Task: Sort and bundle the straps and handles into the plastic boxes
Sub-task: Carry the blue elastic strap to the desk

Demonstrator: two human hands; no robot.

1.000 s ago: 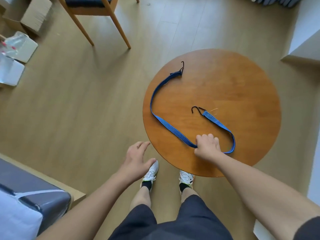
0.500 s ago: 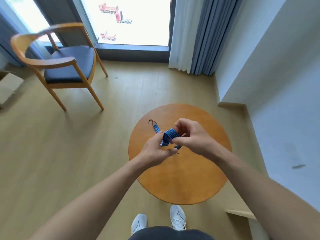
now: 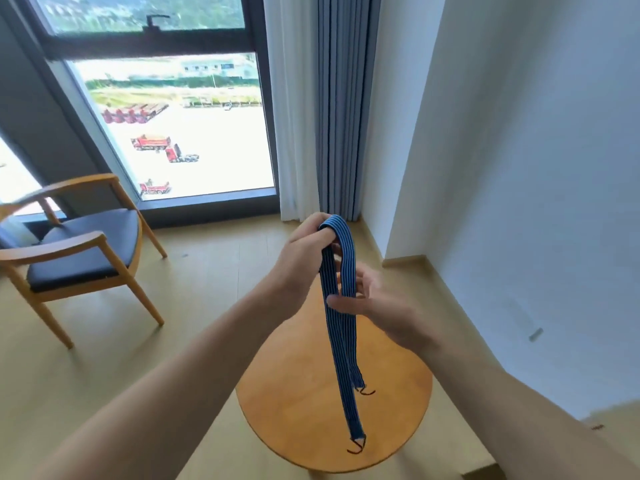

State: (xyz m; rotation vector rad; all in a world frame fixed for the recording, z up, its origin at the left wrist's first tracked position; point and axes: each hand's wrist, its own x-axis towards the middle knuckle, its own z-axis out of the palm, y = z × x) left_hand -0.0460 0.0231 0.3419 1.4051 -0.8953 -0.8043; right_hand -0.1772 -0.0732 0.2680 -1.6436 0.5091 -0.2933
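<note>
Head view, looking down over a round wooden table [image 3: 304, 410]. The left hand [image 3: 303, 252] is raised above the table's far edge, its fingers curled round the fold of a blue striped strap [image 3: 341, 341], which is doubled over them at its midpoint. From that fold the strap's two lengths hang side by side, straight down in front of the tabletop. One length ends in a dark wire hook [image 3: 367, 392] over the middle of the table; the other, hanging lower, ends in a second hook [image 3: 356, 446] over the table's near part. Whether either hook touches the wood cannot be told from this angle.

The right hand [image 3: 375, 301] is just below and to the right of the left hand, also above the table's far edge. Its thumb lies across the front of the hanging lengths and its fingers are spread, fairly straight, behind them. It touches the strap, but the frame does not show whether thumb and fingers actually close on it.

Surroundings: a wooden armchair with a dark seat [image 3: 83, 247] stands well to the left of the table, on a pale wood floor [image 3: 104, 358]. Beyond the table are a tall window [image 3: 173, 133] and grey and white curtains [image 3: 311, 98]. A white wall [image 3: 519, 168] rises to the table's right.
</note>
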